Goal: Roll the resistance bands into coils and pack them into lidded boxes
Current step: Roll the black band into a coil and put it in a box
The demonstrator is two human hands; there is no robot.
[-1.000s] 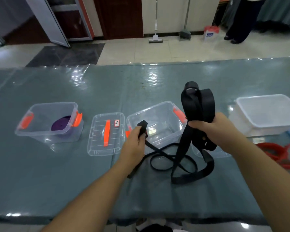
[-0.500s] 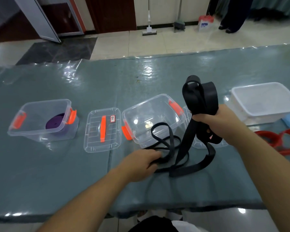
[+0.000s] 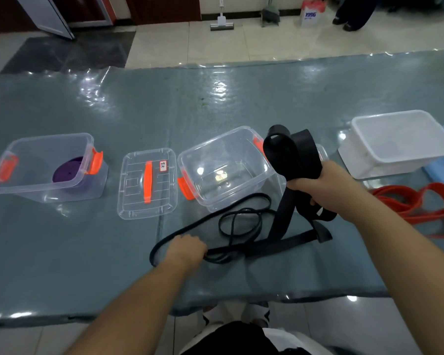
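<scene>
- Since half a second ago the left hand [image 3: 187, 248] has slid nearer the table's front edge, dragging the thin run of the black band [image 3: 289, 156] out into a long loop to its left; the right hand [image 3: 318, 181] is still raised in much the same place.
- Right hand: fist closed round the folded bundle of the black band, with wide flat loops standing above the fist and the rest hanging below it to the table [image 3: 87, 239].
- Left hand: knuckles up, fingers curled down on the band where its strands cross; whether it pinches or only presses I cannot tell.
- Step in hand, as I judge it: untangling the band before rolling it; no coil is formed yet.
- Next move likely calls for straightening the slack between the two grips, then winding from one end.
- Band looks matte black, limp and twisted on itself.
- Just beyond the left hand's grip sits the open clear box [image 3: 223, 175], its lid [image 3: 146, 183] lying to the left; a purple coil [image 3: 71, 170] already lies in the farther left box [image 3: 46, 167].
</scene>
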